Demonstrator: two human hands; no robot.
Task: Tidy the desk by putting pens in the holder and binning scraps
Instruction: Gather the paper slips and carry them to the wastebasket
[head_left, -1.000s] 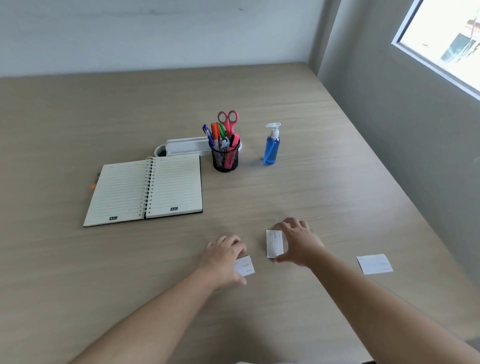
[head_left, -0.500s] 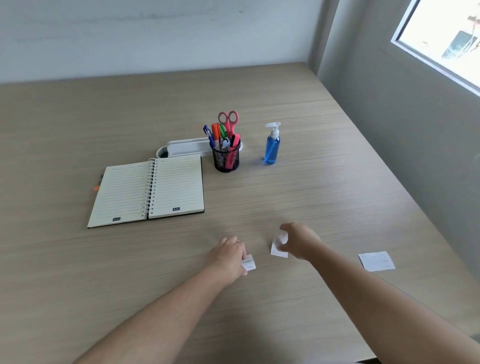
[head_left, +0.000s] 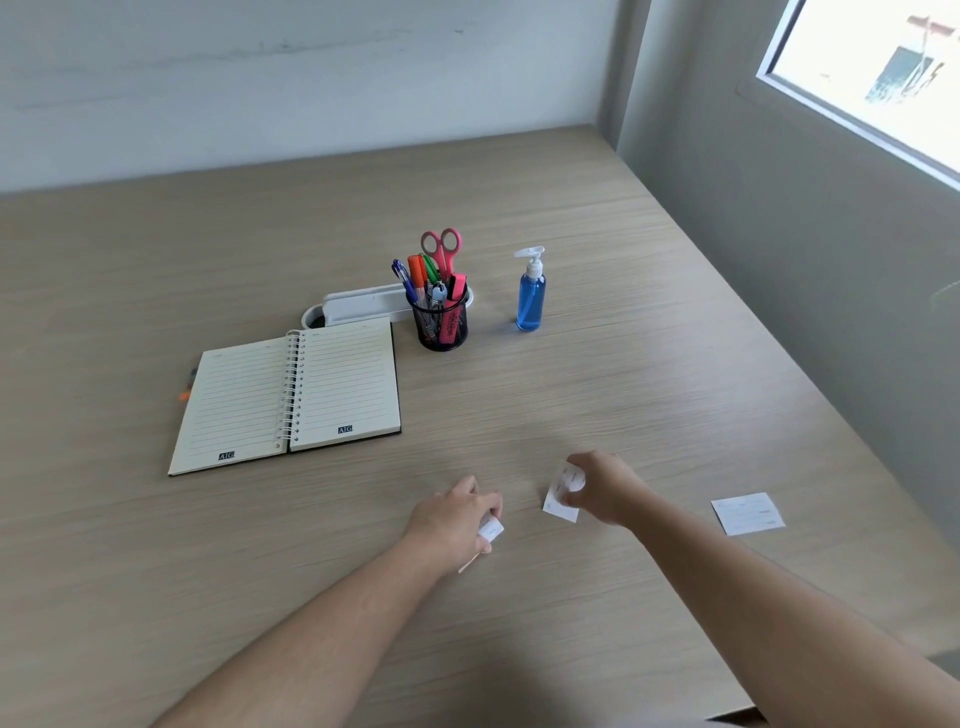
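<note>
Already each hand grips paper — the left hand (head_left: 457, 512) curled on a small scrap (head_left: 491, 530), the right hand (head_left: 602, 486) pinching a crumpling slip (head_left: 562, 491); full fists may fumble the third scrap (head_left: 748, 513) lying flat on the bench (head_left: 597, 384) — no bin shows.

The left hand (head_left: 449, 517) now closes further over its small white paper scrap (head_left: 491, 530), so only a corner pokes out at three o'clock of the knuckles. The right hand (head_left: 605, 486) crumples its once flat white lined paper slip (head_left: 562, 493), which bends and tilts up off the wooden desk (head_left: 571, 384).
</note>
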